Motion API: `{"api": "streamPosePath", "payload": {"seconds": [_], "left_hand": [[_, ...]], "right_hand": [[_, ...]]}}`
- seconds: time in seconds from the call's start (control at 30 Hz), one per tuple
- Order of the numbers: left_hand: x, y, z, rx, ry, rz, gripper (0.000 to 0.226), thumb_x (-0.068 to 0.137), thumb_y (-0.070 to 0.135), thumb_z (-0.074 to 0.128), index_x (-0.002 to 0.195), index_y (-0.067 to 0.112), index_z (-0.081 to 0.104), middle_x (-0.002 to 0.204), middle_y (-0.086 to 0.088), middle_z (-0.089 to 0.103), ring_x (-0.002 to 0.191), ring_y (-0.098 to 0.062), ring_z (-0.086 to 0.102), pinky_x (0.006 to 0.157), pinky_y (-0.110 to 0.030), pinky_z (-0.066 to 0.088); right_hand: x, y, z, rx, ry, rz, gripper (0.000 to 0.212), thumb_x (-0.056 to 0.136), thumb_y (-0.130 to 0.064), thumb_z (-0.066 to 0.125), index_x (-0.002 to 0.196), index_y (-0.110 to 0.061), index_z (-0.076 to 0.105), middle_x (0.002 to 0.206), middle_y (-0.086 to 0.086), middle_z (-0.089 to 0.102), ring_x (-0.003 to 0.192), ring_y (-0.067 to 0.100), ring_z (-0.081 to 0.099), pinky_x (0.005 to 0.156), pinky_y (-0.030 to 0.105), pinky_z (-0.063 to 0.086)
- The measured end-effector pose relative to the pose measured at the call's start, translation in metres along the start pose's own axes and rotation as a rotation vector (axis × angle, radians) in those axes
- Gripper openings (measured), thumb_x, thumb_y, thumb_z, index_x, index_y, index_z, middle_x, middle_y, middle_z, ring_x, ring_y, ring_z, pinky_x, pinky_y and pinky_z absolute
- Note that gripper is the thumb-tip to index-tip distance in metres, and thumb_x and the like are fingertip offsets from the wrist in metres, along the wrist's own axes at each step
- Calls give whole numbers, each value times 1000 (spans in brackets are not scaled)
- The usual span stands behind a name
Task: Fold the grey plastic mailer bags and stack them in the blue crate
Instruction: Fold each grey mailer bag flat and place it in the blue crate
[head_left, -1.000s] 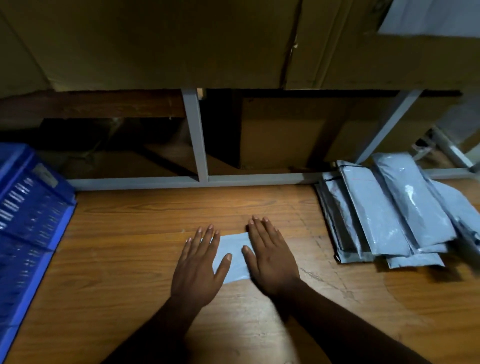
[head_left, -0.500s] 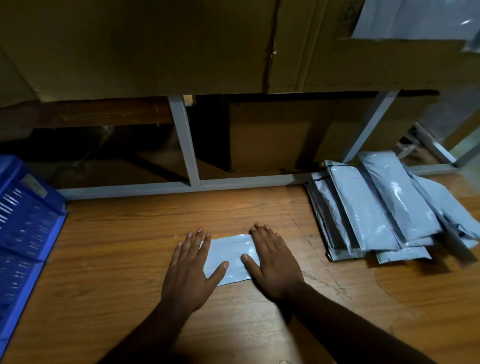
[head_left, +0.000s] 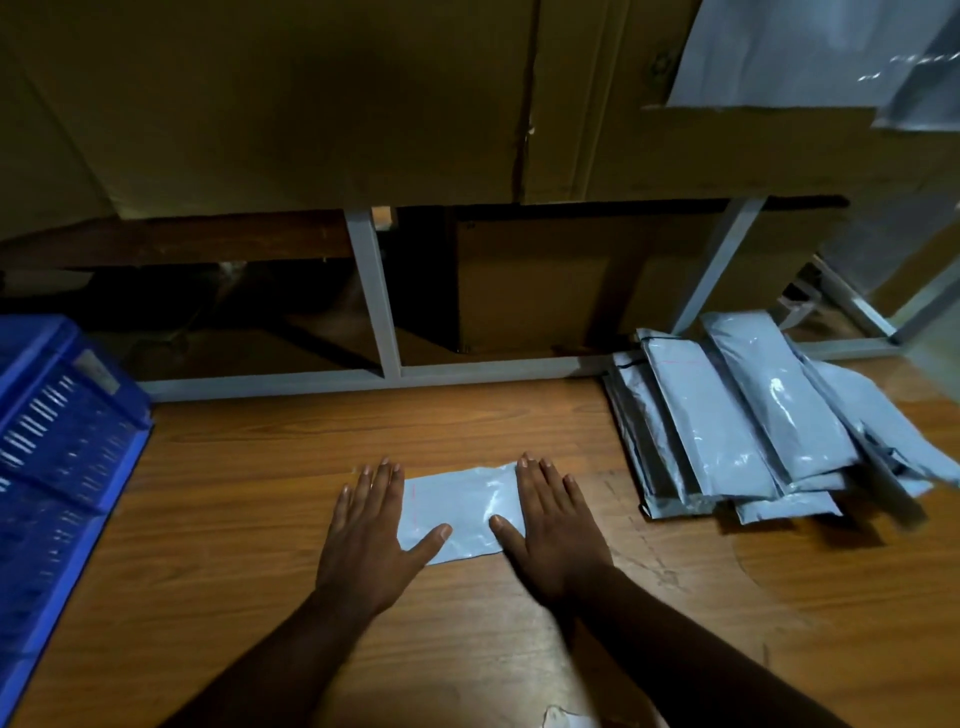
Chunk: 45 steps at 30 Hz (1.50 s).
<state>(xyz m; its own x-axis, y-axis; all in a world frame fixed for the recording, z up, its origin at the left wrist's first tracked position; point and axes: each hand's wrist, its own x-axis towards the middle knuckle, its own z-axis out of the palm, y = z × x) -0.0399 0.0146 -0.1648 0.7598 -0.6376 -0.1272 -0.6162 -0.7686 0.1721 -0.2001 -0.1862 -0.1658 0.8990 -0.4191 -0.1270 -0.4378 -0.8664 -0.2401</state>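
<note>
A folded grey mailer bag (head_left: 460, 506) lies flat on the wooden table in front of me. My left hand (head_left: 371, 530) presses its left end with straight fingers, thumb spread over the bag. My right hand (head_left: 553, 527) presses the right end the same way. Both palms lie flat and hide the bag's ends. A pile of unfolded grey mailer bags (head_left: 753, 421) lies at the right of the table. The blue crate (head_left: 57, 467) stands at the left edge, its slotted wall facing me.
A grey metal frame (head_left: 379, 322) runs along the table's far edge, with cardboard boxes (head_left: 322, 104) above and behind it. More grey plastic (head_left: 810, 52) hangs at the top right. A small pale scrap (head_left: 563, 717) shows at the bottom edge.
My hands have slid apart along the folded bag, left hand leftward and right hand rightward, so more of the bag shows between them.
</note>
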Motion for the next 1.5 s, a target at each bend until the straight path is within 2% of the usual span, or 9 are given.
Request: {"api": "streamPosePath", "payload": {"seconds": [0.33, 0.5, 0.6, 0.73, 0.8, 0.93, 1.13, 1.37, 1.5], "left_hand": [[-12, -17, -14, -76, -68, 7, 128, 68, 102, 33, 165, 27, -4, 172, 8, -12, 156, -11, -16, 125, -39, -11], [-15, -21, -43, -98, -192, 109, 123, 68, 84, 67, 164, 28, 14, 173, 4, 3, 159, -16, 1, 127, -36, 3], [-20, -21, -53, -102, -184, 135, 113, 67, 78, 74, 158, 29, 28, 170, 2, 17, 157, -19, 14, 125, -36, 12], [-30, -28, -67, -110, -154, 182, 98, 61, 73, 80, 142, 33, 41, 144, 12, 44, 136, -15, 39, 113, -32, 27], [-39, -34, -79, -131, -153, 225, 94, 62, 67, 81, 141, 38, 39, 140, 16, 44, 131, -13, 41, 108, -29, 33], [-58, -61, -111, -232, -130, 273, 89, 77, 58, 78, 149, 47, 28, 160, 21, 24, 147, -2, 22, 114, -31, 32], [-46, -141, -166, -209, 167, 524, 80, 88, 40, 76, 152, 24, 30, 173, 1, 6, 159, -14, -2, 124, -48, 28], [-73, -257, -247, -381, 518, 591, 51, 95, 35, 63, 139, 12, 56, 162, -6, 39, 153, -19, 31, 122, -41, 31], [-78, -370, -255, -380, 497, 438, 36, 94, 33, 59, 127, 19, 64, 137, 2, 63, 129, -20, 58, 110, -38, 43]], "right_hand": [[-14, 4, -3, 6, -85, 102, 110, 85, -87, -2, 166, -13, 6, 173, 3, -5, 160, 27, -3, 127, 45, -2], [7, -23, -48, 87, -79, -17, 92, 78, -69, 61, 153, -23, 32, 163, 5, 29, 151, 31, 26, 118, 54, 26], [21, -54, -62, -16, -72, -169, 81, 88, -63, 65, 156, -30, 36, 171, 1, 19, 158, 27, 11, 124, 58, 10], [27, -87, -65, -101, -251, -146, 67, 86, -57, 71, 143, -27, 54, 146, 5, 58, 138, 27, 50, 124, 54, 17], [20, -99, -67, -70, -247, -132, 56, 82, -53, 76, 127, -23, 64, 130, 6, 66, 122, 28, 60, 102, 39, 43], [1, -132, -77, 112, -184, -140, 35, 83, -45, 75, 109, -23, 65, 113, 5, 67, 101, 26, 63, 71, 32, 41], [-16, -209, -85, 337, 52, -126, 27, 87, -54, 67, 102, -34, 56, 93, -10, 69, 84, 17, 64, 70, 39, 53], [-7, -338, -90, 826, 228, 31, 30, 88, -32, 79, 109, -36, 58, 103, -20, 68, 89, -5, 66, 73, 26, 52], [1, -404, -86, 970, 294, 158, 32, 88, -34, 80, 115, -26, 65, 108, -5, 74, 92, 13, 74, 78, 39, 61]]}}
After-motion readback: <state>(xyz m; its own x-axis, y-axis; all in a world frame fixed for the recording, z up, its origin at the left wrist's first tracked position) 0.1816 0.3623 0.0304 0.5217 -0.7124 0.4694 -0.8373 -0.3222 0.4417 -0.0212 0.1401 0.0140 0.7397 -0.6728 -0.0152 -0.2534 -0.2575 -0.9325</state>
